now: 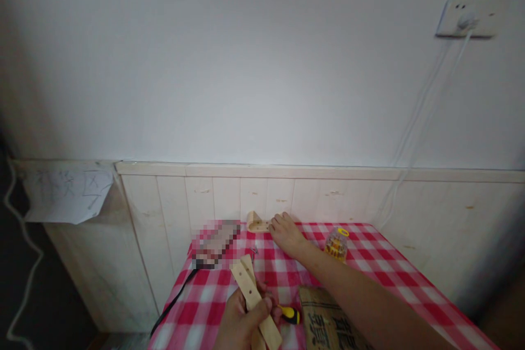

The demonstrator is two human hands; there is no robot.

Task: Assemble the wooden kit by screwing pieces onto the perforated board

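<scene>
My left hand (pixel 241 320) is at the bottom middle, closed round a pair of light wooden slats (pixel 251 292) with small holes, held tilted over the table. My right hand (pixel 285 232) reaches to the far edge of the table, fingers curled onto a small wooden piece (pixel 256 222) lying against the wall panelling; I cannot tell how firmly it grips it. A yellow and black screwdriver (pixel 289 314) lies just right of my left hand.
The table has a red and white checked cloth (pixel 369 262). On it are a pixelated item (pixel 215 240) with a black cable (pixel 176 298), a small yellow-capped jar (pixel 337 243), and a cardboard box (pixel 328 322). White panelled wall behind; socket (pixel 465 19) with white cords upper right.
</scene>
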